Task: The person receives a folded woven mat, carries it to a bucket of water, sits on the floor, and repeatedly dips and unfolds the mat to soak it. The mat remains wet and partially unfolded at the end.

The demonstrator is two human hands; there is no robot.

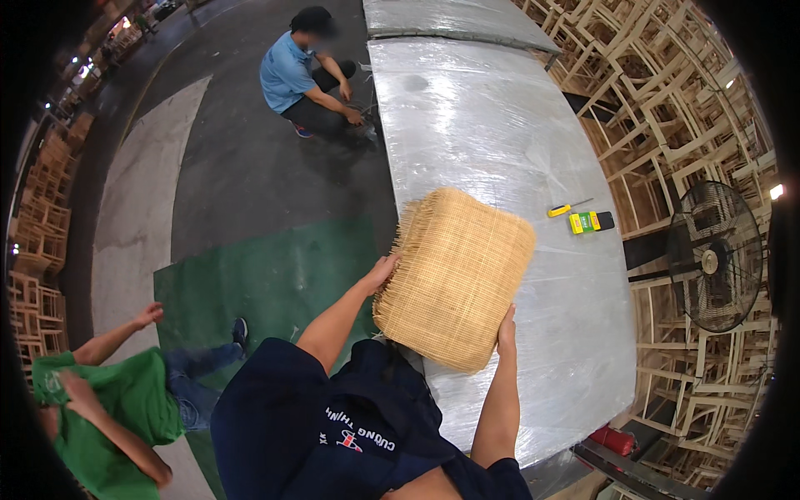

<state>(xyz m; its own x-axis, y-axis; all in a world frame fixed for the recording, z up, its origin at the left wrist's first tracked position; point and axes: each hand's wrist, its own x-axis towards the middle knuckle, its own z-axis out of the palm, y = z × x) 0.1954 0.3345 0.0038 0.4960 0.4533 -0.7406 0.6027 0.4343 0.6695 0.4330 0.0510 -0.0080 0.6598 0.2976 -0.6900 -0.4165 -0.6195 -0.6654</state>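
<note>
Woven cane panel (457, 275) at frame centre, left hand (382, 273) gripping its left edge, right hand (507, 332) gripping lower right, over plastic-wrapped table (492, 133)

**Even indoor light, heavy fisheye bend**

I see a bright, evenly lit hall. Light falls from overhead; one small lamp (777, 192) burns white at the right rim. The plastic-wrapped table (500, 142) throws soft grey glare along its length. Shadows are faint and short, darkest on the floor (250, 167) beside the table. The centre is sharp, the woven panel (457, 275) crisp. Straight edges bow outward, and the corners go black. Far left is dim and smeared.
</note>
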